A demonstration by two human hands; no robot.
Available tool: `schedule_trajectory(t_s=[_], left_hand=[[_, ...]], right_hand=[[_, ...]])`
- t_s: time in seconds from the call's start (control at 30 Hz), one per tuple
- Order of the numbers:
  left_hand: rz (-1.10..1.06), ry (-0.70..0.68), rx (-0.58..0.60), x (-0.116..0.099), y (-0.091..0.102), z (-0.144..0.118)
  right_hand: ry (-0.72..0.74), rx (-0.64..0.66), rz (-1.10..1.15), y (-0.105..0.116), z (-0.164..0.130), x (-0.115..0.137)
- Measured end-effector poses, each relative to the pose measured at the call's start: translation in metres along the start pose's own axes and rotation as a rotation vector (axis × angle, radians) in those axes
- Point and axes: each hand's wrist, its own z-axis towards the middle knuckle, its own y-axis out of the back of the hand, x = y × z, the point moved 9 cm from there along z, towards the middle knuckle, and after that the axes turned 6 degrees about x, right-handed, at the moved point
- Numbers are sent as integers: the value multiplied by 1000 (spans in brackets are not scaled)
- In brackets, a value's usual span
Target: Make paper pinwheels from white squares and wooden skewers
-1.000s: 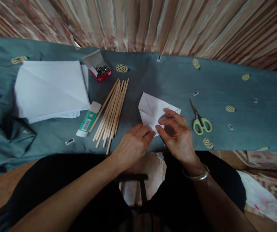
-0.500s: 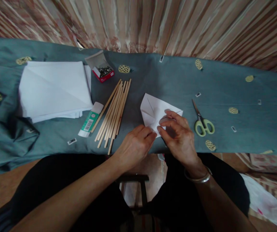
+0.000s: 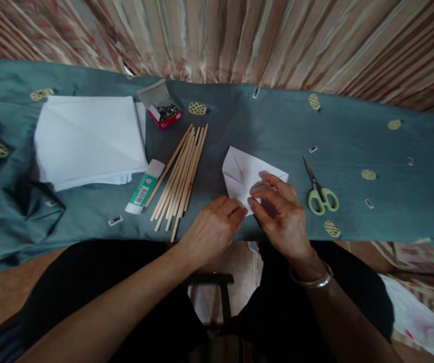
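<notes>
A small folded sheet of white paper [image 3: 235, 169] lies near the front edge of the cloth-covered table, with creases and flaps on its upper face. My left hand [image 3: 219, 222] is closed, its thumb and curled fingers pinching the paper's lower corner. From the right, my right hand [image 3: 281, 209] reaches over the same paper. Its thumb and bent fingers grip a flap near the middle, and the palm is off the table. Both hands hide part of the paper's lower side. Green-handled scissors [image 3: 322, 199] lie to the right of my right hand.
Left of the paper lie several wooden sticks [image 3: 179, 176] and a green-and-white box [image 3: 144, 187]. Behind them stands an open red box of small metal pins [image 3: 167, 116]. A stack of white paper [image 3: 88, 138] lies further left. A pleated curtain [image 3: 232, 40] hangs along the back edge.
The whole view has shifted slightly, so the things on the table appear a little further right. Both hands keep nearly the same hold on the paper.
</notes>
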Motion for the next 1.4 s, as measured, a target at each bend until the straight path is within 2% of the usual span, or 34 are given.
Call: schedule_trajectory(t_s=[0.23,0.47,0.7,0.87,0.97,1.1,1.2,1.3,1.4], left_hand=[[-18,9,-7,0,0,0],[-37,21,4,1,-1,1],[-44,41,50,2,-3,1],[-7,38,40,2,-2,2],[5,39,48,3,-2,3],[26,32,41,2,-2,4],[44,36,59,3,-3,5],[65,34,79,3,-1,7],[86,9,75,5,7,7]], right_hand=[[29,25,-48,-2,-1,3],[155,83,-142,-10,-3,16],[207,11,-264,-17,-6,24],[242,-7,-289,-23,-10,26],[184,34,-188,-18,-9,20],[89,28,-29,5,2,5],[58,-57,-117,24,19,-9],[65,-4,-189,23,36,-21],[67,34,-228,23,40,-25]])
